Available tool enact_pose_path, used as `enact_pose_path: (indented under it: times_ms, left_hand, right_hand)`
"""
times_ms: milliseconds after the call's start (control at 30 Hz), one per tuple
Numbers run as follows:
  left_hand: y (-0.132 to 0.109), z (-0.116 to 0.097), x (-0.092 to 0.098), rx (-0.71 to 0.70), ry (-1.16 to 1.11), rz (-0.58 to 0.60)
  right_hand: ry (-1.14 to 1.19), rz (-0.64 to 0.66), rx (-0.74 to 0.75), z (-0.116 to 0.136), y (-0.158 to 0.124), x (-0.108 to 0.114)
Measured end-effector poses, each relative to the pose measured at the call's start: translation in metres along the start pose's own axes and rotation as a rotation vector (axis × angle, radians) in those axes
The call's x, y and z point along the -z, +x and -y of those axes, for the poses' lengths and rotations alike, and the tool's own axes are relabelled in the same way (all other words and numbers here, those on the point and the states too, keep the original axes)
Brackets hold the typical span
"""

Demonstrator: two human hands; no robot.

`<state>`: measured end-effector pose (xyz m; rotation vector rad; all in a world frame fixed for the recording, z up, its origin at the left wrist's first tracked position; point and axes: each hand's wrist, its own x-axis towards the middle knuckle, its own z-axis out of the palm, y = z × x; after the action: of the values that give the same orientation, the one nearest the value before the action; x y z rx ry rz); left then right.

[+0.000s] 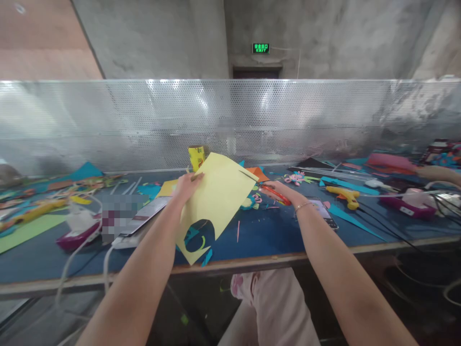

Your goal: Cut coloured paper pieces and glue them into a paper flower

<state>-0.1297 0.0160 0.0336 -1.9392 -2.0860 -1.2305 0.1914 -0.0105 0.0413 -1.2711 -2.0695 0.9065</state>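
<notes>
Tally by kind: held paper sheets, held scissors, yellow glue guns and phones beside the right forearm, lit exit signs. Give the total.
Pale yellow sheet: 1
Red-handled scissors: 1
Yellow glue gun: 1
Phone: 1
Lit exit sign: 1
Total: 5

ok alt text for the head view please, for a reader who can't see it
A person's left hand holds a partly cut pale yellow sheet while the right hand holds red-handled scissors at its edge, above a blue table strewn with paper scraps.
</notes>
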Motion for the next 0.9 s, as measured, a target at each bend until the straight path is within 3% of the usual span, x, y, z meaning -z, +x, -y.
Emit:
enact_pose_path:
  times_ms: [200, 433, 600, 733, 900]
  left_hand:
    - [0.000, 0.000, 0.000, 0.030, 0.024, 0.001]
    - [0.002, 0.002, 0.002, 0.000, 0.036, -0.005]
    - [0.009, 0.001, 0.009, -0.035, 0.105, -0.042]
    - [0.019, -0.012, 0.019, -0.095, 0.200, -0.029]
    - [0.038, -0.043, 0.041, -0.173, 0.291, -0.014]
  right_hand:
    - [-0.015, 0.010, 0.006, 0.002, -0.003, 0.000]
    - [-0.130, 0.009, 0.213, -0.012, 0.004, 0.001]
    - [-0.176, 0.117, 0.243, -0.025, 0.009, 0.007]
    - [-0.267, 0.140, 0.177, -0.028, 0.005, 0.016]
    - [-0.204, 0.182, 0.166, -0.025, -0.006, 0.026]
